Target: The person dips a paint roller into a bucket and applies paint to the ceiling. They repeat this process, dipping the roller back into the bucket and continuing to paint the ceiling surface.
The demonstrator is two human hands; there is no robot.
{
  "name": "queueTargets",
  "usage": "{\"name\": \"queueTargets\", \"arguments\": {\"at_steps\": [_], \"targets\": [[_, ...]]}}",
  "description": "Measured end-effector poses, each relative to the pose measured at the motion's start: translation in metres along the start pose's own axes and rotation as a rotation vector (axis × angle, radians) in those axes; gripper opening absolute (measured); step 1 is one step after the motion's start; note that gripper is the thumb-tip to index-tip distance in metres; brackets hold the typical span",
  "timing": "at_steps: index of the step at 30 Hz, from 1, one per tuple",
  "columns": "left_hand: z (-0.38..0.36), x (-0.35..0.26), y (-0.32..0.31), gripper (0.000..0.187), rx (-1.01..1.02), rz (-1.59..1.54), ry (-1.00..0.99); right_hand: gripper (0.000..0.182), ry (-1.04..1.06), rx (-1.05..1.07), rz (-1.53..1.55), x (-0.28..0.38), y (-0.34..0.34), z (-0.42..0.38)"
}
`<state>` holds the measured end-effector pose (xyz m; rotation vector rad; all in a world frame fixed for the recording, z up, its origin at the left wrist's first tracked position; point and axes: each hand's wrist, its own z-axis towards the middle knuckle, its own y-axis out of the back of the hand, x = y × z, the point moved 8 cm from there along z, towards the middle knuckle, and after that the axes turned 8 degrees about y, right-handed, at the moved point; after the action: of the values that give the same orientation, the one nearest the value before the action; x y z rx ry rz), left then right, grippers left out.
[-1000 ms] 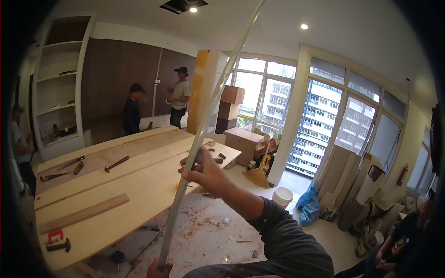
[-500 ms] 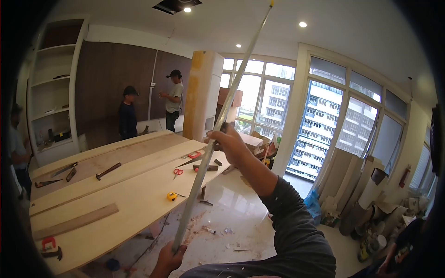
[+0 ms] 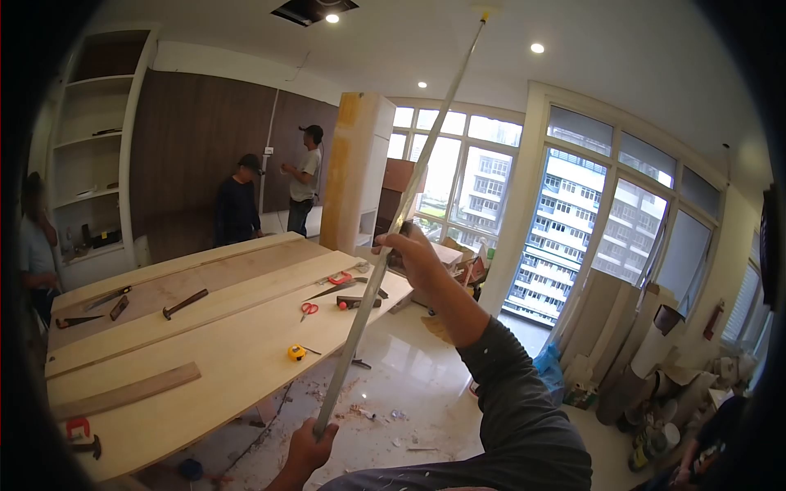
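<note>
A long, pale metal pole [image 3: 361, 326] slants up in front of me, its yellow tip [image 3: 485, 16] right at the white ceiling. Low on the pole, near its bottom end, my left hand [image 3: 311, 446] is closed around it. My right hand [image 3: 412, 251] grips it higher up, near mid-length, with the arm stretched forward. Left of the pole, a yellow tape measure [image 3: 296, 353] and red-handled scissors [image 3: 309, 310] lie on a large wooden board [image 3: 246, 360].
On the boards lie a hammer [image 3: 186, 304], a wood strip [image 3: 131, 391] and a red clamp [image 3: 78, 430]. Three people stand beyond them, one a person in a dark top [image 3: 237, 200]. Rolled material [image 3: 647, 352] leans at the right. Debris [image 3: 364, 412] litters the floor.
The pole's tip sits slightly lower in view, with more ceiling visible around it. Both hands keep their grip. The person in the dark top has shifted right, and the one at far left has moved an arm.
</note>
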<state>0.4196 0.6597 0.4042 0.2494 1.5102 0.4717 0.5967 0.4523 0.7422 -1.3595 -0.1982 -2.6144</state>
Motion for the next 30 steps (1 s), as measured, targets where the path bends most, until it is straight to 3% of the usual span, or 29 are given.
{"name": "queueTargets", "arguments": {"at_steps": [6, 9, 12, 18, 20, 21, 24, 27, 30], "targets": [[-0.037, 0.052, 0.011, 0.044, -0.044, 0.040, 0.014, 0.068, -0.005, 0.104, -0.030, -0.001, -0.046, -0.055], [-0.066, 0.059, 0.026, 0.036, -0.074, -0.076, -0.006, 0.073, 0.035, 0.109, -0.019, 0.001, -0.073, -0.088], [-0.091, 0.100, 0.032, 0.037, -0.093, 0.026, -0.019, 0.079, 0.058, 0.117, 0.004, 0.001, -0.101, -0.118], [-0.140, 0.153, 0.057, 0.031, -0.205, -0.078, -0.052, 0.087, 0.073, 0.225, -0.067, 0.007, -0.162, -0.180], [-0.149, 0.214, 0.050, 0.030, -0.308, 0.004, -0.132, 0.089, 0.038, 0.243, -0.095, 0.014, -0.183, -0.202], [-0.154, 0.217, 0.054, 0.030, -0.362, 0.044, -0.172, 0.090, 0.022, 0.254, -0.109, 0.018, -0.194, -0.213], [-0.182, 0.195, 0.076, 0.031, -0.166, -0.105, -0.036, 0.097, -0.015, 0.289, -0.108, 0.024, -0.220, -0.241], [-0.194, 0.249, 0.070, 0.028, -0.138, -0.011, -0.023, 0.102, -0.020, 0.339, -0.120, 0.019, -0.243, -0.266], [-0.214, 0.293, 0.072, 0.036, -0.331, -0.103, -0.042, 0.107, -0.018, 0.418, -0.137, 0.020, -0.266, -0.293]]}}
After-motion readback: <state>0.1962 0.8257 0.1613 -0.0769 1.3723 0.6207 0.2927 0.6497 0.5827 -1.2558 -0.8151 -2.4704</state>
